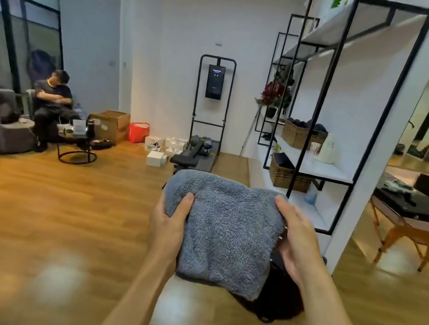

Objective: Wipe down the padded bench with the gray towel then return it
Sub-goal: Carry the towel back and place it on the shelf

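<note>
Hands: your left hand (171, 216) and right hand (297, 240) clasp the gray towel (224, 229).
Bench: padded bench (188, 156) at 12 o'clock, unreached.
Left: wiping, return, I judge.

Blue-gray fuzzy towel (221, 231) at centre frame. Warm orange-brown wood-grain floor (58, 207) across the bottom. Black-framed shelf (328, 102) with white boards, upper right. Woven tan baskets (301, 135) right of centre. Bright red bag (138, 132) and brown cardboard box (110, 123), left of centre.
</note>
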`<control>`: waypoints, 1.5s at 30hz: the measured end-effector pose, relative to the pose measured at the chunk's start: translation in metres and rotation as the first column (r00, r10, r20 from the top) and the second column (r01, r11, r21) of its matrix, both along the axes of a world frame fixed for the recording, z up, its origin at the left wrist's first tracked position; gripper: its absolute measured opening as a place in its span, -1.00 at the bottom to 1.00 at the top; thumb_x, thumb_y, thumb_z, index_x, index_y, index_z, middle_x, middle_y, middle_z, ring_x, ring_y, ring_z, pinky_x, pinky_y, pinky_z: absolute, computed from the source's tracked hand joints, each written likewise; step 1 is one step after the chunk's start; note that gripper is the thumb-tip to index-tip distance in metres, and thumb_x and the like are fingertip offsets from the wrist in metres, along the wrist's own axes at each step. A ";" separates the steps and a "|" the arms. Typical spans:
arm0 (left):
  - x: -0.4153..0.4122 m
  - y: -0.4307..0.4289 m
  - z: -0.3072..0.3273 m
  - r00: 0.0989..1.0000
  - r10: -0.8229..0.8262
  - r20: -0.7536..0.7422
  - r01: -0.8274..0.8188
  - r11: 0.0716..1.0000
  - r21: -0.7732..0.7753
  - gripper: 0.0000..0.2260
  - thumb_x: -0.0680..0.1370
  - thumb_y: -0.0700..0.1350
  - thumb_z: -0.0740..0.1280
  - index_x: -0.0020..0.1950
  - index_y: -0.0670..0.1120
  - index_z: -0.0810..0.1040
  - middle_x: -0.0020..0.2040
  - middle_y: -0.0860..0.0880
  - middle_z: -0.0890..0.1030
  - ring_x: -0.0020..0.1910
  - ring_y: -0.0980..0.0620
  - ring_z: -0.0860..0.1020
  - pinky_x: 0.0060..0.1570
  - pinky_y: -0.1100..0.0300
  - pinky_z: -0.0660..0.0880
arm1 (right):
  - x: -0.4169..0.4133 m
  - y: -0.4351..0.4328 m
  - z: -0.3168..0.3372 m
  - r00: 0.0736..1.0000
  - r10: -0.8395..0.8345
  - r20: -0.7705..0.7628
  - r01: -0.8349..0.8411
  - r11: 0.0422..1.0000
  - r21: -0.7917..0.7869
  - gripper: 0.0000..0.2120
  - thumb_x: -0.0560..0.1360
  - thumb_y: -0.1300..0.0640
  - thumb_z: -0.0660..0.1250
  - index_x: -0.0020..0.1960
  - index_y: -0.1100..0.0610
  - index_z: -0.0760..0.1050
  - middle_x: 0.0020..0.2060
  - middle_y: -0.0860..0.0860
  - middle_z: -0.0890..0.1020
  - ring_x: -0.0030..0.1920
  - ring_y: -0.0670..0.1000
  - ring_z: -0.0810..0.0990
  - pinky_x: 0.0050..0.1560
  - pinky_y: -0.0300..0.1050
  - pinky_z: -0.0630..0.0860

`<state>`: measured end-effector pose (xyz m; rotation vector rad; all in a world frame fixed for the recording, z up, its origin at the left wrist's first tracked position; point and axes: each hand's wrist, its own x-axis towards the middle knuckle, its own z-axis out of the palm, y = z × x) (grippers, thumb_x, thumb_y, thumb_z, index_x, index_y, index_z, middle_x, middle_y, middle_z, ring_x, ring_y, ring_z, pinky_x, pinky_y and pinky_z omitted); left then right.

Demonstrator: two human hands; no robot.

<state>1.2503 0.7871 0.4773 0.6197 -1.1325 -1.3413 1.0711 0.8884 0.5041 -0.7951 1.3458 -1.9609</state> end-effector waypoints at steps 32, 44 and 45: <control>-0.635 -0.892 -0.018 0.562 -0.817 0.127 0.768 0.573 0.286 -0.59 0.45 0.03 0.44 0.24 -0.08 0.55 0.10 -0.11 0.69 0.05 -0.09 0.68 -0.03 -0.01 0.57 | -0.550 -0.823 -0.067 0.887 -0.371 0.276 0.397 0.917 -0.041 -0.44 0.30 0.16 0.43 0.29 0.16 0.49 0.13 0.23 0.64 0.01 0.16 0.68 -0.15 0.02 0.62; -0.911 -0.992 -0.116 0.393 -0.850 0.350 0.819 0.497 0.286 -0.82 0.51 0.10 0.37 0.03 0.05 0.61 -0.11 0.04 0.72 -0.05 0.06 0.68 -0.07 0.14 0.60 | -0.750 -0.909 -0.154 0.534 -0.765 0.361 0.760 0.621 0.191 -0.56 0.38 0.00 0.53 0.20 0.07 0.54 0.04 0.09 0.71 0.04 0.11 0.69 -0.02 0.06 0.62; -0.932 -0.994 -0.130 0.353 -0.866 0.354 0.830 0.465 0.310 -0.80 0.51 0.11 0.37 0.03 0.04 0.61 -0.08 0.00 0.71 -0.04 0.02 0.67 -0.03 0.08 0.59 | -0.761 -0.910 -0.164 0.498 -0.789 0.359 0.782 0.588 0.207 -0.63 0.44 0.00 0.48 0.20 0.06 0.54 0.04 0.08 0.71 0.04 0.09 0.69 -0.04 0.03 0.62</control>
